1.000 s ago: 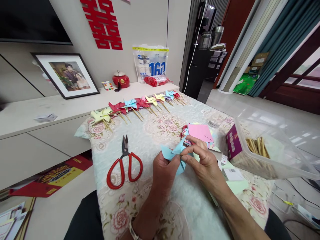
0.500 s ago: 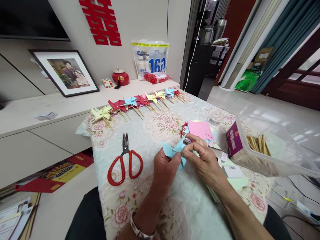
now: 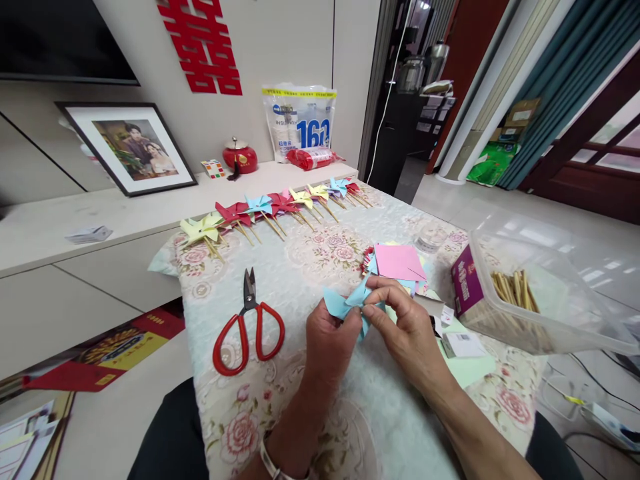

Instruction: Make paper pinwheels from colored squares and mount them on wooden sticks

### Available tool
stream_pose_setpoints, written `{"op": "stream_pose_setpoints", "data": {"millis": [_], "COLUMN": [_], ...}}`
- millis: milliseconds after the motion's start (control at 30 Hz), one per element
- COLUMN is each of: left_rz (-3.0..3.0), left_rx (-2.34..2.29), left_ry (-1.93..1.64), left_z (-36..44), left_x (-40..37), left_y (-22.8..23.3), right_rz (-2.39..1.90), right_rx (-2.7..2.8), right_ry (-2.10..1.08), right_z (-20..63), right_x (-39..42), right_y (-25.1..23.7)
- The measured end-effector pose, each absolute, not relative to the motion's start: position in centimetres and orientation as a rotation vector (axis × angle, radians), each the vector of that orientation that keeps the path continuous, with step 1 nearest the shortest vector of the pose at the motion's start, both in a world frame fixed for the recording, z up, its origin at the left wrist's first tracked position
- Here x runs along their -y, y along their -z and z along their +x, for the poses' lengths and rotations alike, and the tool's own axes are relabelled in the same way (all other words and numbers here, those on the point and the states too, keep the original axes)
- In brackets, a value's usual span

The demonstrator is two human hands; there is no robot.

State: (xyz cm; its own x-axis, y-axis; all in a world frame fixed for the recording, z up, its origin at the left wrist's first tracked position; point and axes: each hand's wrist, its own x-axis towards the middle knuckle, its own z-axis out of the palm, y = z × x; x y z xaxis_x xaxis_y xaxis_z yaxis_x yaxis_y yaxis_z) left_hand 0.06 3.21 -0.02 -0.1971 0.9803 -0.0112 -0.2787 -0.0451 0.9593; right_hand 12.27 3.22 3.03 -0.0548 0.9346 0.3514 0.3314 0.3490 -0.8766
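Note:
A light blue paper pinwheel (image 3: 336, 303) is held between my two hands above the table's front half. My left hand (image 3: 330, 340) is closed on its left side, with the thumb pressed near the middle. With thumb and fingers, my right hand (image 3: 403, 320) pinches the pinwheel at its centre and right side; any small pin between the fingertips is too hidden to make out. Red-handled scissors (image 3: 250, 317) lie to the left of my hands, blades pointing away. Beyond my right hand rests a stack of pink and other coloured paper squares (image 3: 400, 261).
Finished pinwheels on sticks (image 3: 260, 205) line the table's far edge. A clear plastic bin (image 3: 505, 327) with wooden sticks (image 3: 517, 291) stands at the right. Near it are a small white box (image 3: 464, 345) and a roll of clear tape (image 3: 430, 239). Behind is a white cabinet (image 3: 145, 220).
My right fingers have shifted slightly at the pinwheel's centre, and more of its right blade shows. My left hand keeps its hold. The view has moved a little.

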Motion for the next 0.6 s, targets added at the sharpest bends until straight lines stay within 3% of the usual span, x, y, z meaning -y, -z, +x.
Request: {"op": "stream_pose_setpoints", "data": {"millis": [600], "left_rz": [0.816], "left_rx": [-0.953], "left_ry": [-1.430], "left_z": [0.26], "left_x": [-3.23], "left_y": [-0.18], "right_rz": [-0.994], "right_rx": [0.975], "right_ry": [-1.442], "right_z": [12.29], "right_x": [-3.72], "right_y": [-2.28]}}
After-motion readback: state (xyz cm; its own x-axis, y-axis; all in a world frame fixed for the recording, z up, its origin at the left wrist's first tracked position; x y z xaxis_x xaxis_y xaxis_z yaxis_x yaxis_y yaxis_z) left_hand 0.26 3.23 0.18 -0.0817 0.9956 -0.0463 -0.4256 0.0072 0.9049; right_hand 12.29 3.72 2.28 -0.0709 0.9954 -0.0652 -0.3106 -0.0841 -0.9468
